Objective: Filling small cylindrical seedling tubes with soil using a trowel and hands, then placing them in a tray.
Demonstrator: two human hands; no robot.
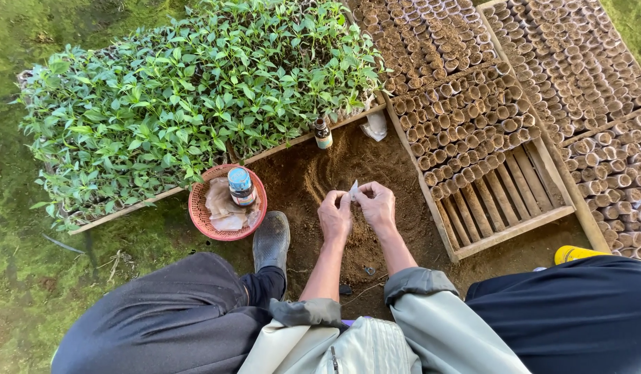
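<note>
A dense bed of green seedlings [196, 97] fills the upper left, held in a low wooden frame. To the right, wooden slatted trays [501, 201] carry rows of small soil-filled paper pots [466, 118]; the near end of the closest tray shows bare slats. Bare brown soil [348, 173] lies between the seedlings and the trays.

The person squats over this soil, one dark boot [270, 239] planted on it. Beside the boot sits a red woven basket [227, 202] containing pale paper pieces and a jar with a blue lid [241, 185]. A small brown bottle [323, 134] stands at the edge of the seedling frame.

The left hand [334, 216] and right hand [377, 205] meet above the soil. Each grip is narrow, fingertips pinching one small white paper piece [353, 190] between them; the piece is held off the ground, just above both hands.
</note>
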